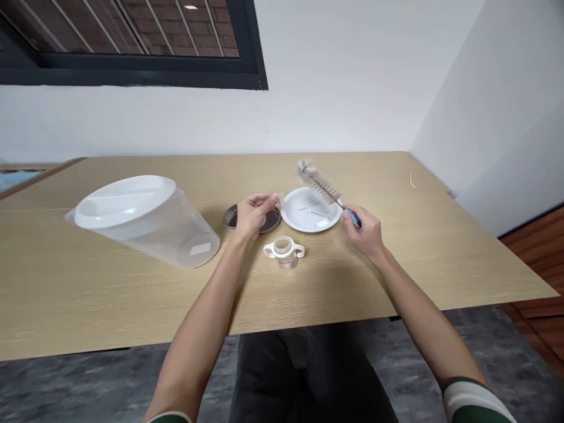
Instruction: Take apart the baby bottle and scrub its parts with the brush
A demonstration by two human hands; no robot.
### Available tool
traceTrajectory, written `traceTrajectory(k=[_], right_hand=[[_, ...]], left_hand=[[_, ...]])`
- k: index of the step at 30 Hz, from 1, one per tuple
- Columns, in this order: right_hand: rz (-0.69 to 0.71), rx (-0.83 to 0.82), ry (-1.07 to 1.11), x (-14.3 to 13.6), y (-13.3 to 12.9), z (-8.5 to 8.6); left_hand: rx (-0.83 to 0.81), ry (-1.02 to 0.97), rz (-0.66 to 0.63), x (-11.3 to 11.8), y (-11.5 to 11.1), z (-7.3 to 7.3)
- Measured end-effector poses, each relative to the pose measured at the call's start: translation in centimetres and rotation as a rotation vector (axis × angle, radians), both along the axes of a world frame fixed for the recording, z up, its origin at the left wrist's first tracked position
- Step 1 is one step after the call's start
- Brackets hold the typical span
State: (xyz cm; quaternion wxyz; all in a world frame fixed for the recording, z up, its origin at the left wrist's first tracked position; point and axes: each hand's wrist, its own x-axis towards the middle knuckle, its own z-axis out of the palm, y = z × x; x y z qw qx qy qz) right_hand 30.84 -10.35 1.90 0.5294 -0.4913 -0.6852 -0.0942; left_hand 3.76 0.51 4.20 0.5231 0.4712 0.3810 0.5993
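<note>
My right hand [363,232] is closed round the blue handle of a bottle brush [324,187], whose bristles point up and left above a white plate [288,214]. Between the thumb and fingers of my left hand [254,212] is a small clear piece [280,200], too small to name. That hand is over a dark round tray [230,217] and hides part of it. On the plate lie a thin straight rod and small white pieces [323,222]. A small baby bottle [286,251] with a white two-handled ring stands upright, without a cap, between my forearms.
A large translucent pitcher [176,229] with a white lid [126,202] stands at the left on the wooden table [110,294]. A thin white strip [412,181] lies at the back right. The wall and a barred window [132,29] are behind the table.
</note>
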Motion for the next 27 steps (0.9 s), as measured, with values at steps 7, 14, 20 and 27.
traceTrajectory(k=[7,14,20,27], right_hand=[[0.045,-0.016,-0.08,-0.5,-0.3,-0.4],[0.076,0.007,-0.113,-0.7,-0.5,-0.2],[0.108,-0.055,-0.203,-0.7,-0.4,-0.4],[-0.015,-0.049,-0.106,0.1,-0.3,-0.2]], left_hand=[[-0.232,-0.213,-0.072,-0.2,-1.0,0.2],[-0.234,-0.302,-0.067,0.0,-1.7,0.3],[-0.255,-0.315,-0.073,0.2,-1.8,0.1],[-0.199,-0.24,-0.049,-0.1,-2.1,-0.1]])
